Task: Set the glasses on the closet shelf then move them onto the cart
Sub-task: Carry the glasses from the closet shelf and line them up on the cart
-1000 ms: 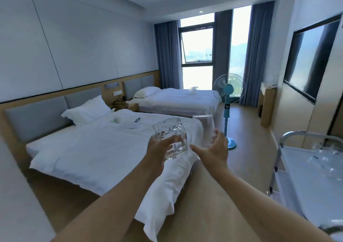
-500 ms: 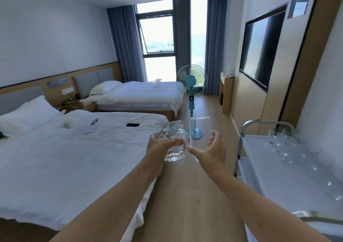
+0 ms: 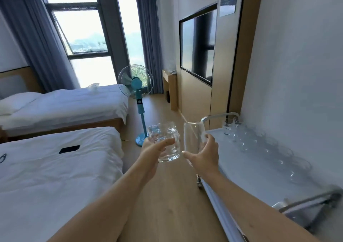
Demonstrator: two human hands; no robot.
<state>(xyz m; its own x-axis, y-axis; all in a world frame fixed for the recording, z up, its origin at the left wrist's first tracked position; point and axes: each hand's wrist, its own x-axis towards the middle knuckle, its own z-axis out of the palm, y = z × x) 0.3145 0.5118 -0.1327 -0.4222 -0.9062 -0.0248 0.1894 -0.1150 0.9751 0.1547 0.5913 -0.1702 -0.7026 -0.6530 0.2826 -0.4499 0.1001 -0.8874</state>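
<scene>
clear handled mug (image 3: 165,143) and tall tumbler (image 3: 193,137)

The view has swung rightward: the near bed (image 3: 55,176) has slid toward 9 o'clock and the cart (image 3: 259,176) has come in at 3 o'clock. The tall glass (image 3: 193,137) in the right hand (image 3: 203,155) now overlaps the cart's near corner

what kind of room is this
Most likely a hotel twin room: two made-up white beds, a wall-mounted TV, and a service cart lined with clean glasses.
</scene>
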